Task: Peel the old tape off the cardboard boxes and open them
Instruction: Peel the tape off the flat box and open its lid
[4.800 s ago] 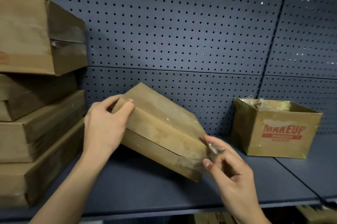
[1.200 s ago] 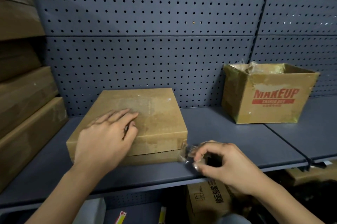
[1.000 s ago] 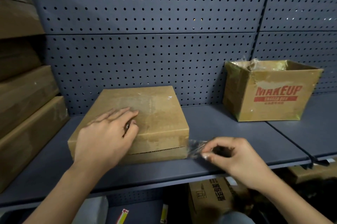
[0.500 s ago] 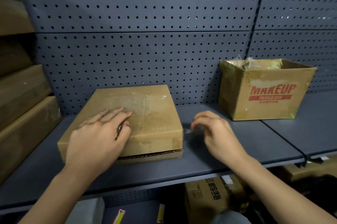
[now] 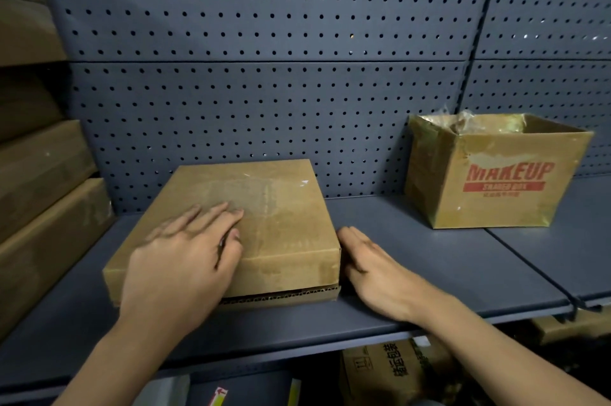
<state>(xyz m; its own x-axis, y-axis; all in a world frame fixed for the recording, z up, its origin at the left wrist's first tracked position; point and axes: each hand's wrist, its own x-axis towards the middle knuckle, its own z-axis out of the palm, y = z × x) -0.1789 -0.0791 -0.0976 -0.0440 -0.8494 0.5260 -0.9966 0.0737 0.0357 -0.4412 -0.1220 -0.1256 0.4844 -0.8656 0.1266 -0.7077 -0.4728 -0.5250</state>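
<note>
A flat brown cardboard box [image 5: 277,223] lies on the grey shelf [image 5: 413,257], its lid a little raised above the corrugated front edge. My left hand [image 5: 185,260] presses flat on the lid's near left part, fingers straight. My right hand [image 5: 373,266] lies flat against the box's right side, fingers straight and together, holding nothing. Dull patches of old tape residue show on the lid. No loose tape strip is visible.
An open box printed MAKEUP [image 5: 496,174] with crumpled tape inside stands at the right. Several flat boxes [image 5: 43,194] are stacked at the left. A perforated panel [image 5: 264,75] backs the shelf. More boxes [image 5: 390,372] sit on the level below.
The box was laid flat on the shelf. My right hand pulled a clear tape strip off its front right corner, let it go, and now rests straight against the box's right side.
</note>
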